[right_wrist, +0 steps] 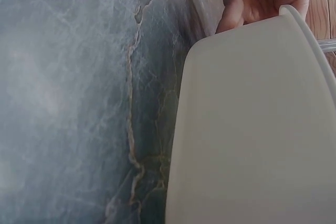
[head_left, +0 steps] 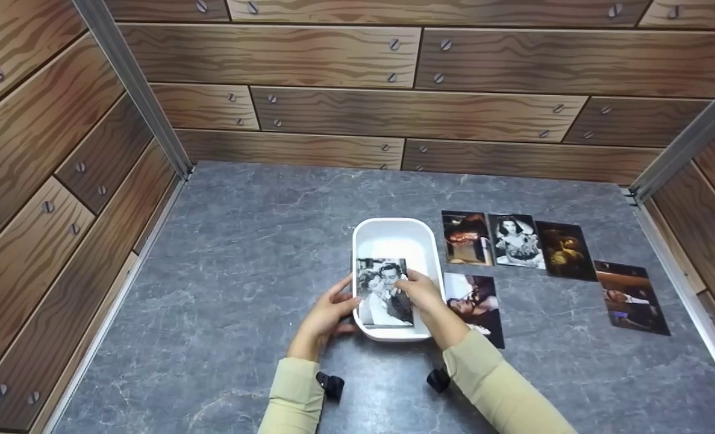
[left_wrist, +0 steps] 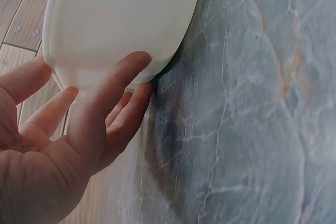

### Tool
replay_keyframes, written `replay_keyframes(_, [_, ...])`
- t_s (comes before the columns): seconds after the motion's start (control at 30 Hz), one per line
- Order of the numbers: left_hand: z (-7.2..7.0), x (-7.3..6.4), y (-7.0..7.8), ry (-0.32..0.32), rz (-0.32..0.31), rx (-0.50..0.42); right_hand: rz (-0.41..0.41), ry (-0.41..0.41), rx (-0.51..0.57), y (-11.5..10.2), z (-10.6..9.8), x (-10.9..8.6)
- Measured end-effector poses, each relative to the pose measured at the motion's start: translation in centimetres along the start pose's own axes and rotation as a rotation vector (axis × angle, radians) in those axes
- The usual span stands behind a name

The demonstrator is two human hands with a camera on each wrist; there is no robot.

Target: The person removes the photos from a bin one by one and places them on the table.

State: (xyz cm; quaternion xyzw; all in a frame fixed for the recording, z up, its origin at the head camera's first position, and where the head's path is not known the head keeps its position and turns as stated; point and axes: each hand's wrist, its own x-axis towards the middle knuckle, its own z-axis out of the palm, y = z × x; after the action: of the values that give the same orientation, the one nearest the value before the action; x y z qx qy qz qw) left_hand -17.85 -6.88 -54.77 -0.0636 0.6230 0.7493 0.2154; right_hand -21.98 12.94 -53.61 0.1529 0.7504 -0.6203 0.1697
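A white rounded tub [head_left: 395, 229] stands on the grey marbled table. My left hand [head_left: 327, 313] touches its left side, thumb at the rim; in the left wrist view the fingers [left_wrist: 118, 80] of this hand spread along the outer wall. My right hand [head_left: 423, 295] reaches over the tub's right rim and pinches the right side of a black-and-white photo [head_left: 384, 295] of a couple, thumb on top. That photo lies over the tub's near half. The right wrist view shows the tub's outer wall [right_wrist: 257, 119], with my left hand beyond it; my right hand is hidden there.
Right of the tub lie a dark reddish photo [head_left: 467, 238], a black-and-white portrait [head_left: 517, 241], a dark golden photo [head_left: 567, 250] and, apart, a photo of a suited person [head_left: 633, 298]. Another photo [head_left: 474, 301] is partly behind my right arm. Wood-patterned walls enclose the table.
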Motion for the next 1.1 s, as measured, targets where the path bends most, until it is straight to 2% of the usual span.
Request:
replay_keyframes(0.27, [-0.2,0.0,-0.2,-0.008,0.019,0.005,-0.115,0.099,-0.052,0.5,0.3,-0.2])
replay_keyframes(0.53, [-0.3,-0.3,-0.2,-0.012,0.025,0.009,-0.15,0.09,-0.06,0.3,-0.8,-0.7])
replay_keyframes(0.63, [-0.3,-0.5,-0.1,-0.029,0.045,0.007,-0.188,0.091,0.0,-0.3,-1.9,-1.5])
replay_keyframes(0.83, [-0.2,-0.3,-0.1,-0.011,0.03,0.013,-0.239,0.094,0.106,-1.4,-5.6,-3.0])
replay_keyframes(0.93, [-0.1,-0.2,-0.1,0.001,0.01,0.01,-0.261,0.114,0.138,-1.2,-8.4,-3.6])
replay_keyframes(1.1, [0.0,-0.1,0.2,0.011,-0.01,0.014,-0.233,0.133,0.164,0.1,-13.8,-4.2])
